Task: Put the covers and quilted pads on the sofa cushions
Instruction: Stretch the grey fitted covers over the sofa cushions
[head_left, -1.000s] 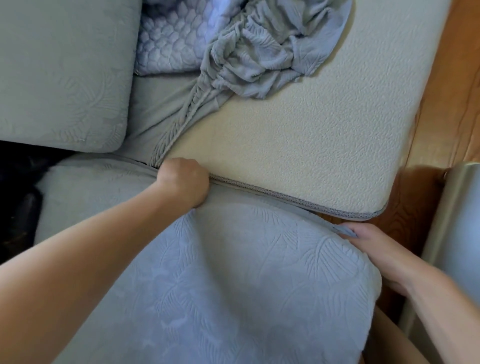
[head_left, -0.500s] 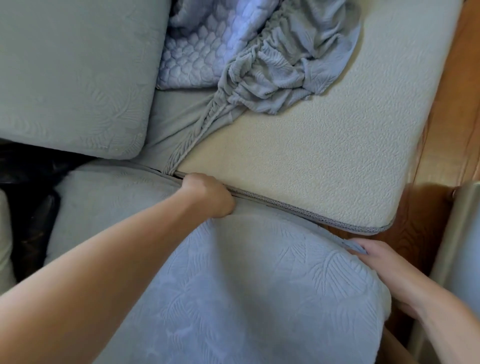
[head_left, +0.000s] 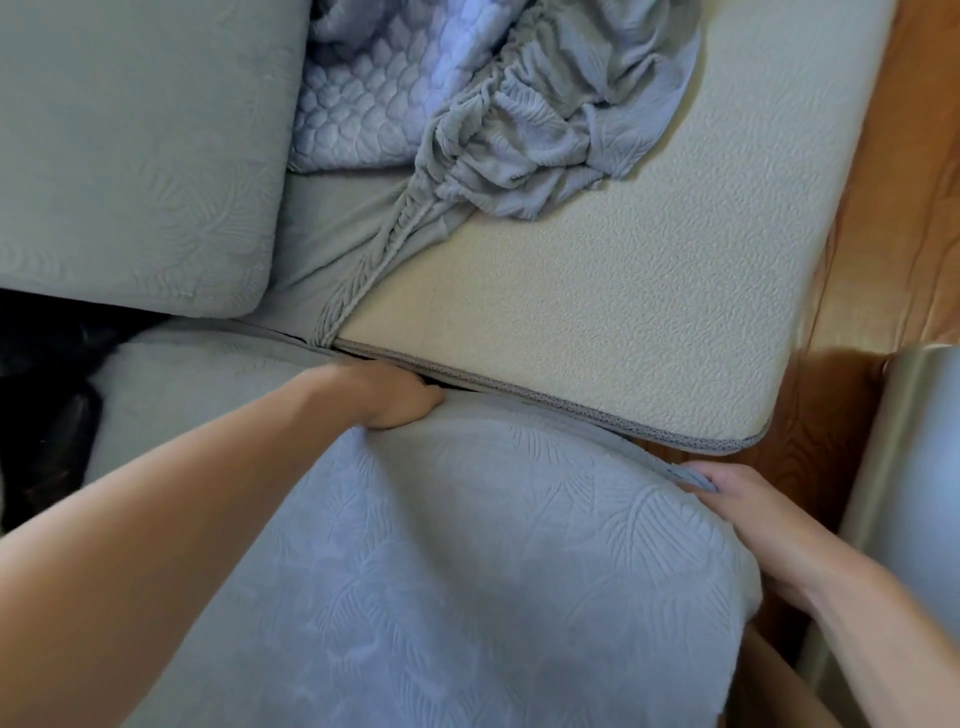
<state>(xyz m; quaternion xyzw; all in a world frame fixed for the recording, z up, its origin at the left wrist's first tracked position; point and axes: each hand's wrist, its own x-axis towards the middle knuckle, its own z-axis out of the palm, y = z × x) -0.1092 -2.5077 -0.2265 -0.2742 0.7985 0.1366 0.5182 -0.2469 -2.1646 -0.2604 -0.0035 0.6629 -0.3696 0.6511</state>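
Under both my hands lies the covered cushion (head_left: 467, 571), its grey leaf-pattern cover stretched over the top.

Left hand (head_left: 387, 397): at the far edge of that cushion, fingers curled down into the gap between it and the bare cushion (head_left: 623, 291) beyond. The fingertips are hidden in the gap, so I cannot tell what they grip; the knuckles press against the cover's edge.

Right hand (head_left: 748, 519): at the cushion's right corner, fingers closed on a fold of the cover, pinching it just at the corner edge.

Beyond my left hand: the bare cushion, cream and pebbled, with grey piping along its near edge. A loose cover (head_left: 566, 119) lies bunched on its far part, elastic edge gathered, one strand trailing down toward the gap close to my left hand.

Beyond and left of that bundle: a quilted pad (head_left: 363, 98), pale blue, partly under the loose cover.

Far left of my left hand: another covered cushion (head_left: 135, 150), same grey pattern.

Right of my right hand: wooden floor (head_left: 904, 208) and a pale rounded object (head_left: 914, 467) at the frame edge, not identifiable.
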